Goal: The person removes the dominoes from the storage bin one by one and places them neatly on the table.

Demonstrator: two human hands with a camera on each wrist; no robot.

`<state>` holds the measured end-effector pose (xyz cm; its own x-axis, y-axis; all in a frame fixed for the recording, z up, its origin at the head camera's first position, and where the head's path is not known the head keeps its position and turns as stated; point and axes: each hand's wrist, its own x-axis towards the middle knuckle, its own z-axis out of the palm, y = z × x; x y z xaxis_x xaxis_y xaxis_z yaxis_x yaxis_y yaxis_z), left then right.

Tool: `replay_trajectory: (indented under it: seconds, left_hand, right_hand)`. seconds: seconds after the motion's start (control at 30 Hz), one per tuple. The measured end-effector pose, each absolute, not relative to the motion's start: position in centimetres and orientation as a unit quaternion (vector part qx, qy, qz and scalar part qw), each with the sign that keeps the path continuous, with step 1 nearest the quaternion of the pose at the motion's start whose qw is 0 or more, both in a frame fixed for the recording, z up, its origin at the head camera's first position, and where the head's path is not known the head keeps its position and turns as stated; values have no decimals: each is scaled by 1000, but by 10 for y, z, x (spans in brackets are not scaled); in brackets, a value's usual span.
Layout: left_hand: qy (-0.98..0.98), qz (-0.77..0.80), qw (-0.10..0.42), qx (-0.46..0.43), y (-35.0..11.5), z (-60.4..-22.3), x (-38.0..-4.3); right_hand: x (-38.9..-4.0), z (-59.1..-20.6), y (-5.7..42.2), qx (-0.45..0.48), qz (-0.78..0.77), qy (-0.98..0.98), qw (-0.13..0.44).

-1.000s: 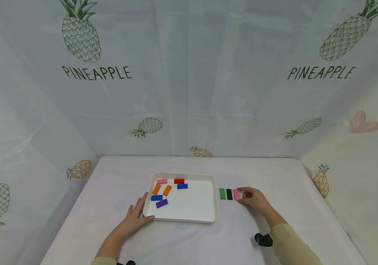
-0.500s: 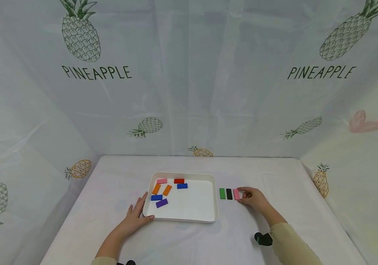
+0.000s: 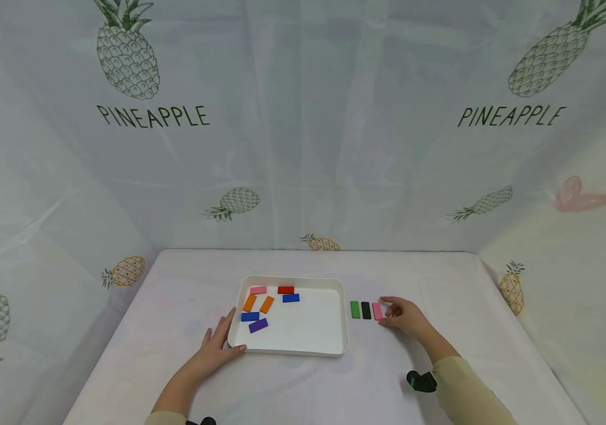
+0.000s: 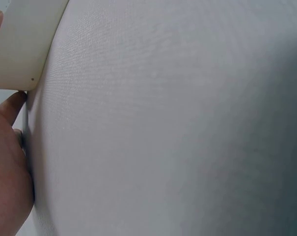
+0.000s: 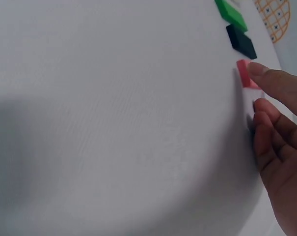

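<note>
My left hand [image 3: 210,358] rests at the left front corner of a shallow white tray [image 3: 292,353], fingers spread along its side and thumb at the front edge. In the left wrist view, the tray's outer wall [image 4: 25,46] meets the hand. At the tray's right, a green block [image 3: 355,310], a black block [image 3: 366,310] and a pink block [image 3: 377,311] lie flat in a row with small gaps. My right hand [image 3: 406,317] is beside the pink one, index finger just off its far end, thumb by its near end. The right wrist view shows the thumb overlapping this pink block [image 5: 243,73].
Inside the tray lie several more flat blocks: pink [image 3: 258,290], red [image 3: 286,290], blue [image 3: 290,298], orange [image 3: 250,303] and purple [image 3: 258,325] among them. White cloth with pineapple prints [image 3: 228,203] walls the table's back and sides.
My right index finger has lifted slightly off the pink block, widening the gap to the thumb. The block stays in the row. My left hand and the tray have not moved.
</note>
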<state>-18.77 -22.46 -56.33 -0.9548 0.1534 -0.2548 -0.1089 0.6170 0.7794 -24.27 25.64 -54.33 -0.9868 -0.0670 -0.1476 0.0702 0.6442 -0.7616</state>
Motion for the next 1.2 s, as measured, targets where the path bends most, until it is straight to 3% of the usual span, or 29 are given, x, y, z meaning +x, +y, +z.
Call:
replay_trajectory:
  seconds: [0.53,1.2]
  left_hand:
    - [885,443,147,10,-226,-565,-189]
    - [884,444,146,8,-225,-569,-190]
  right_hand:
    - [-248,-507,202,-65,-484,870,74]
    - [-252,-506,110,-110,-537,831,92]
